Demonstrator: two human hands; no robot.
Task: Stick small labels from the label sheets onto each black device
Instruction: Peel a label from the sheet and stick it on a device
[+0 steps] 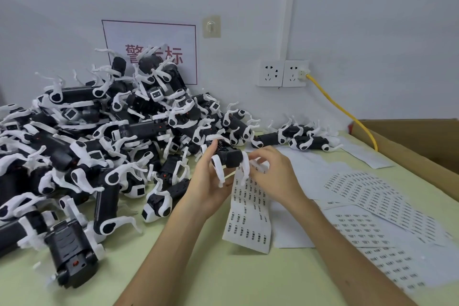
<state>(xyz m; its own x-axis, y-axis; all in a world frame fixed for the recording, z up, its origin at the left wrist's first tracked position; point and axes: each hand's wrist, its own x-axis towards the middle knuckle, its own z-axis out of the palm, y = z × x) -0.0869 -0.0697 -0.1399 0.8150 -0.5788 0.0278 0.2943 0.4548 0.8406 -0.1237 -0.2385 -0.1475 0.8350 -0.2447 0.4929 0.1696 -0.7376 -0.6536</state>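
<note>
My left hand point(211, 181) grips a black device point(229, 155) with white strips, held above the table at the centre. A label sheet point(249, 216) hangs down from the same hand. My right hand point(273, 171) has its fingertips curled at the device's right end and the sheet's top edge; whether it pinches a label is too small to tell. A big pile of black devices point(99, 136) covers the left of the table. A few more devices point(298, 138) lie at the back centre.
More label sheets point(367, 196) and blank backing sheets point(305, 164) lie spread on the green table point(223, 281) to the right. A cardboard box point(417, 146) stands at the right edge. Wall sockets point(283, 73) with a yellow cable point(345, 112) are behind.
</note>
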